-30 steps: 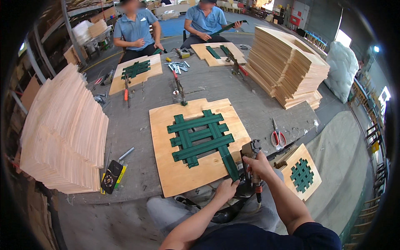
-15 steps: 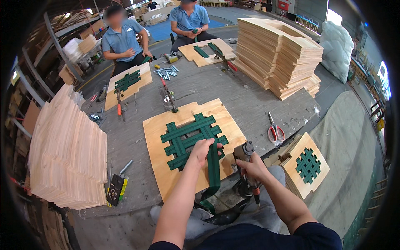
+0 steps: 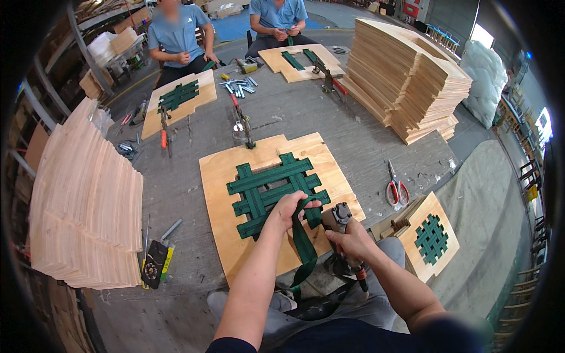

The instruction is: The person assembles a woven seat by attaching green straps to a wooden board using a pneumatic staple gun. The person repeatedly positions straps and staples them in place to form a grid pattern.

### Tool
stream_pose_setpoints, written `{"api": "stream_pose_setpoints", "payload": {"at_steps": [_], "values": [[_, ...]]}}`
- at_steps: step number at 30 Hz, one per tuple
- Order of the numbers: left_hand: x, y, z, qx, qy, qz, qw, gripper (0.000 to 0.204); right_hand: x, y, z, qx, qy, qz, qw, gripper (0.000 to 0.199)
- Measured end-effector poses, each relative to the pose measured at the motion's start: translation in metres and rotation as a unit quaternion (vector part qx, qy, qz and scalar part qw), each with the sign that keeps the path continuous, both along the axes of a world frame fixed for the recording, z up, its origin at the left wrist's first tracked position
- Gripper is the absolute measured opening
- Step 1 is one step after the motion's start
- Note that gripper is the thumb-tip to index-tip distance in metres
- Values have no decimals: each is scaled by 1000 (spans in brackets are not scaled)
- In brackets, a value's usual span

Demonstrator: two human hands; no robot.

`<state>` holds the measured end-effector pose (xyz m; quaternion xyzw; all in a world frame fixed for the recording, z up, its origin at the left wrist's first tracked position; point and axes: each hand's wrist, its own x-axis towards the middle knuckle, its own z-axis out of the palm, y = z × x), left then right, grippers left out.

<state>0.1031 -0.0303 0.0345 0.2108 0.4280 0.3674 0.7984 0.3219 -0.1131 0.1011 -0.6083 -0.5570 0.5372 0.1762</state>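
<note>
A pale plywood board (image 3: 216,194) lies in front of me, with green webbing straps (image 3: 276,172) crossing over its cut-out. My left hand (image 3: 289,210) is over the near right part of the weave and pinches a green webbing strap (image 3: 305,250), whose loose length hangs past the board's near edge. My right hand (image 3: 354,240) grips a staple gun (image 3: 338,215) with a dark metal head, just beside the board's right edge. A hose fitting is at the gun's lower end. My left palm is hidden from view.
Plywood stacks stand at left (image 3: 88,206) and far right (image 3: 400,76). Red-handled scissors (image 3: 397,187) lie on the grey table (image 3: 182,194). A finished woven panel (image 3: 432,238) rests at right. Two co-workers sit across, with boards before them. A black tool (image 3: 155,263) lies near left.
My left hand still holds the strap, which now hangs more slackly and twisted. The staple gun has shifted slightly left, closer to the board. The whole view has tilted a little.
</note>
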Motion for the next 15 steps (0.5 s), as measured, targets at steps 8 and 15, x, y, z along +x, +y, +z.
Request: {"api": "stream_pose_setpoints", "payload": {"at_steps": [8, 15], "values": [[-6, 5, -4, -15, 0, -6, 1000, 16, -14, -3, 7, 31, -35, -9, 999, 25], [-1, 3, 0, -10, -3, 10, 1000, 13, -12, -1, -7, 40, -76, 41, 995, 53]]}}
